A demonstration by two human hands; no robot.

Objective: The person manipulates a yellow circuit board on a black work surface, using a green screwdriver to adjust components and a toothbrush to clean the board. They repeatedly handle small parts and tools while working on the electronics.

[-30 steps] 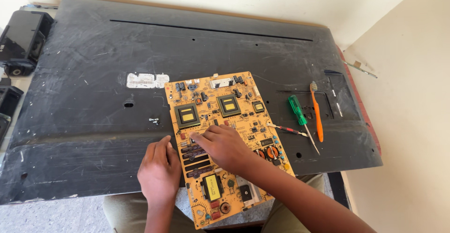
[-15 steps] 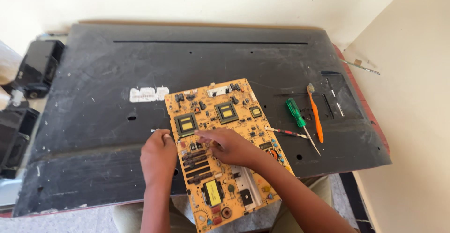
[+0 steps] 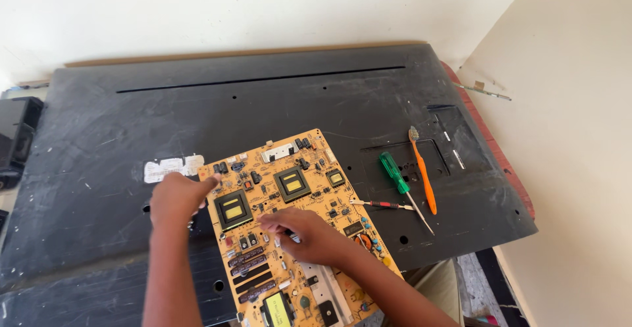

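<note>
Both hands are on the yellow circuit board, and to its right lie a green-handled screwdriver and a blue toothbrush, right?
Not quite: the head view shows the toothbrush is orange, not blue. The rest holds: both hands touch the yellow circuit board, and the green-handled screwdriver lies to its right.

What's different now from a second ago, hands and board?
The left hand has shifted from the board's lower left edge up to its upper left edge, fingertips on the rim. The right hand stays flat on the middle of the yellow circuit board. The board still lies on the black back panel; the green screwdriver and orange toothbrush lie unmoved.
</note>
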